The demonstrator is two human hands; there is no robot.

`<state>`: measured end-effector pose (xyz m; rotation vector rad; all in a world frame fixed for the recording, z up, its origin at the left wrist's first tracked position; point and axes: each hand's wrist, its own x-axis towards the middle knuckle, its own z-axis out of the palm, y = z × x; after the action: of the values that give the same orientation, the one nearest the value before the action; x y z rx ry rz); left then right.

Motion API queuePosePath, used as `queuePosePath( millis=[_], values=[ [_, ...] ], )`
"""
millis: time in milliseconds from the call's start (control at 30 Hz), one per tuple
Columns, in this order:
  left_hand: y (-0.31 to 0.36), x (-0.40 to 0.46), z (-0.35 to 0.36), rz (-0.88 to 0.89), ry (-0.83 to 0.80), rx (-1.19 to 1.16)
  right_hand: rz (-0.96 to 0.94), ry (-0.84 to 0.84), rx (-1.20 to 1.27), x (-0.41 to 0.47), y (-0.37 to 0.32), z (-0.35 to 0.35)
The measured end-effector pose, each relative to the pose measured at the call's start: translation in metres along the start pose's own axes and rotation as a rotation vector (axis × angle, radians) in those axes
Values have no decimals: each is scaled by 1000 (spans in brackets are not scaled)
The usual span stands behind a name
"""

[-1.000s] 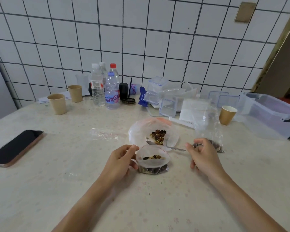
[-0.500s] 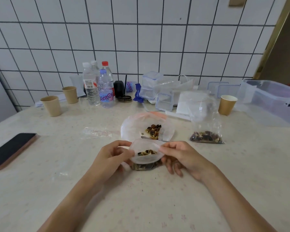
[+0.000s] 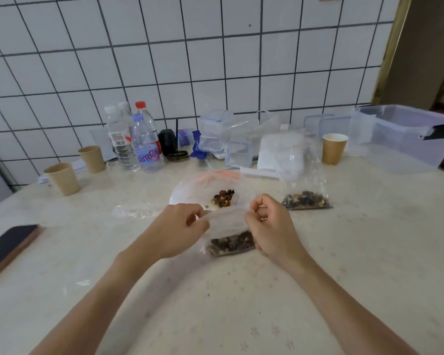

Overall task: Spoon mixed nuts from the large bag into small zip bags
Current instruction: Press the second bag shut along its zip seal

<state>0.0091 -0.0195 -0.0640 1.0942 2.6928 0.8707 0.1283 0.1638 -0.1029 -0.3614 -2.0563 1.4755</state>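
A small clear zip bag (image 3: 228, 235) with nuts in its bottom stands on the table between my hands. My left hand (image 3: 178, 230) pinches the left end of its flattened top strip, and my right hand (image 3: 269, 226) pinches the right end. Just behind it lies the large open bag (image 3: 190, 190) with a small heap of mixed nuts (image 3: 223, 198) inside. Another small bag (image 3: 305, 190) holding nuts stands to the right, apart from my hands. The spoon is hidden from view.
Three paper cups (image 3: 62, 178) (image 3: 92, 159) (image 3: 333, 148), water bottles (image 3: 146, 144), clear plastic boxes (image 3: 215, 134) and a large clear tub (image 3: 405, 134) line the back of the table. A phone (image 3: 8, 245) lies at the left edge. An empty zip bag (image 3: 136, 210) lies left of the large bag.
My right hand left the spoon and came over to the small bag. Both hands then drew the bag's open mouth flat, and they now pinch its top at either end.
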Motion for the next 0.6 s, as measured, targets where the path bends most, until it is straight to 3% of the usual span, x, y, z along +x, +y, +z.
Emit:
queuePosePath(
  millis=[67,133,233,400,500,600],
  values=[
    [2,7,1,-25,-107,-169,159,-59,52,3,0,-5],
    [-4,4,6,-56,-80,-359,279,-125,161,6,-1,-9],
    [-11,-1,8,-130,-83,-653,355,-223,362,11,-5,-12],
    [-21,0,-7,-206,-306,-1105,412,-397,574,12,-6,-12],
    [-26,1,-10,-196,-406,-1244,421,-398,636,12,-5,-15],
    [-26,1,-5,-179,-396,-1258,398,-347,576,11,-4,-17]
  ],
)
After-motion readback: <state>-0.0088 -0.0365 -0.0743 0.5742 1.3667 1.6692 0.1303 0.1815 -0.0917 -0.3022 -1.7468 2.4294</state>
